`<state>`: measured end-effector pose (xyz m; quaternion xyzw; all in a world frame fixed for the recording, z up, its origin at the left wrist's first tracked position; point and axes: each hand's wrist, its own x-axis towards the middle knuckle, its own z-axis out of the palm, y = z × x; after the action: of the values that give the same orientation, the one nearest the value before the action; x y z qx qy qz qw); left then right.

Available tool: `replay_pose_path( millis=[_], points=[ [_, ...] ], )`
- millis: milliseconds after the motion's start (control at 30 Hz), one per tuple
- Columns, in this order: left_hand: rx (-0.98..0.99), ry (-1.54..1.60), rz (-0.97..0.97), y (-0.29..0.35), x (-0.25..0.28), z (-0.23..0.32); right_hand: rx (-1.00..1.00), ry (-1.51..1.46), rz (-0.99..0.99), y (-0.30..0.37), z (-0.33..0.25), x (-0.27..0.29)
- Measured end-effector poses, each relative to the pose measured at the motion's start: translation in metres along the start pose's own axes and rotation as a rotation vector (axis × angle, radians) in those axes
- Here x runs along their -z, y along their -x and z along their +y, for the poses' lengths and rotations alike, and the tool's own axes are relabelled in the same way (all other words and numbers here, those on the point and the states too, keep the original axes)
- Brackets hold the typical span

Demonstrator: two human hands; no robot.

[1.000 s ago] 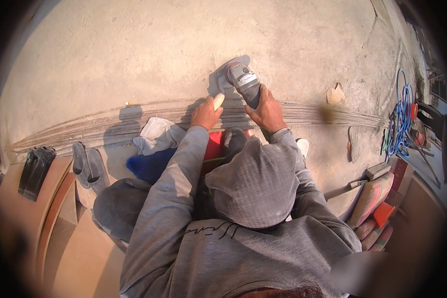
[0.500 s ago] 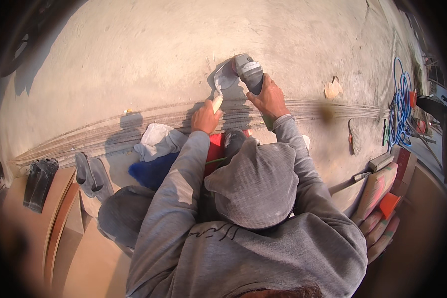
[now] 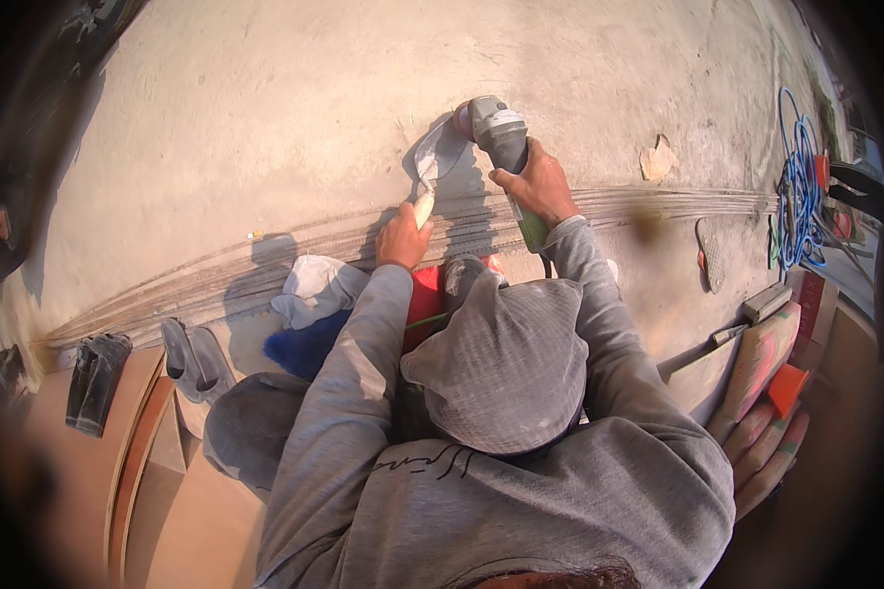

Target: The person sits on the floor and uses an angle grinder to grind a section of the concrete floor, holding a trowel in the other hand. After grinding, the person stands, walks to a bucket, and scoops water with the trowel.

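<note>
My left hand [image 3: 401, 239] is closed around the pale handle of a trowel [image 3: 423, 209], whose grey blade points away from me. In my right hand [image 3: 540, 185] is a grey angle grinder [image 3: 501, 133] with a green rear part, its fingers wrapped around the body. The grinder's head lies at the far right edge of the trowel blade; whether the disc touches the blade I cannot tell. Both tools are held over the concrete floor and cast a shadow beside them. My cap [image 3: 501, 368] hides part of what lies near my feet.
Long thin rods [image 3: 658, 203] lie across the floor under my hands. A coiled blue hose [image 3: 801, 187] is at the right. White cloth [image 3: 319, 285], blue cloth [image 3: 306, 344] and grey sandals [image 3: 194, 358] lie at left. An orange piece [image 3: 787, 390] sits among boards at lower right.
The grinder has moved slightly away from me, and more of its green rear part shows. Both hands keep their grip. The view has shifted a little, and a dark shape at the left edge shows more.
</note>
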<state>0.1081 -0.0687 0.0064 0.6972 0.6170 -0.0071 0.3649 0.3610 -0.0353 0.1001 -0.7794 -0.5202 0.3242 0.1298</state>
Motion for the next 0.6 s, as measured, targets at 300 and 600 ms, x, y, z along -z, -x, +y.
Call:
replay_pose_path(
  millis=[300,600],
  points=[
    [0.01,0.039,-0.009,-0.002,-0.002,-0.002,-0.139,-0.006,-0.032,-0.009,0.016,0.008],
    [0.0,0.014,0.006,-0.001,0.0,-0.001,0.233,0.164,-0.033,0.035,0.0,-0.014]
  ],
)
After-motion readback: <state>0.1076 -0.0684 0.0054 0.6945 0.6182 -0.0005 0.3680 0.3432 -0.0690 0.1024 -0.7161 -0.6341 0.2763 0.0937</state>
